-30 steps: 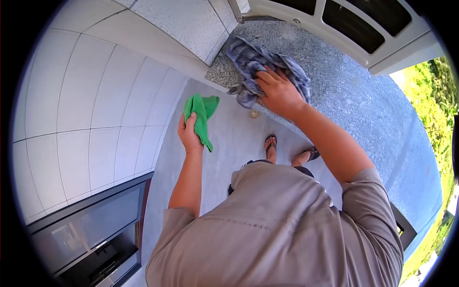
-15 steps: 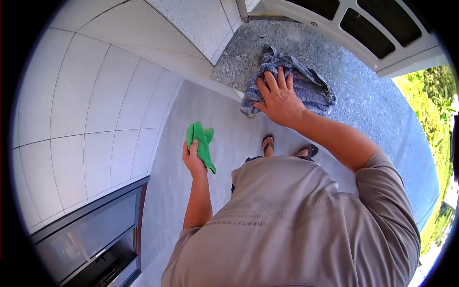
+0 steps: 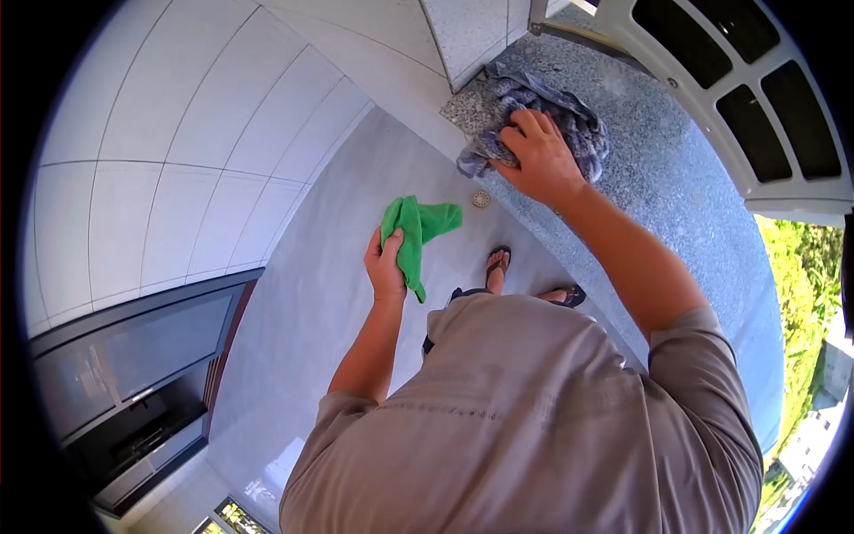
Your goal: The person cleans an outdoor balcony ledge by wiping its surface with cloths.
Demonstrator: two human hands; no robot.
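Note:
A speckled grey granite ledge (image 3: 649, 169) lies in front of me to the right. On its corner is a bunched blue-grey towel (image 3: 583, 125), partly hidden under my right hand (image 3: 544, 160). That hand presses down with its fingers curled into the towel folds, closed on the fabric. My left hand (image 3: 388, 265) is raised over the floor, away from the ledge, wrapped round a bright green cloth (image 3: 411, 233). One end of the cloth sticks out to the right and another hangs below the fingers.
White wall tiles (image 3: 209, 133) rise on the left, above a dark-framed window or cabinet (image 3: 151, 356). A white frame with dark openings (image 3: 712, 80) borders the ledge's far side. A round drain (image 3: 481, 198) sits in the grey floor (image 3: 294, 294) near my sandalled feet (image 3: 498, 262).
My right hand has gone from spread fingers to a curled grip, and the towel is more bunched. The green cloth has swung out to the right. The whole view has turned.

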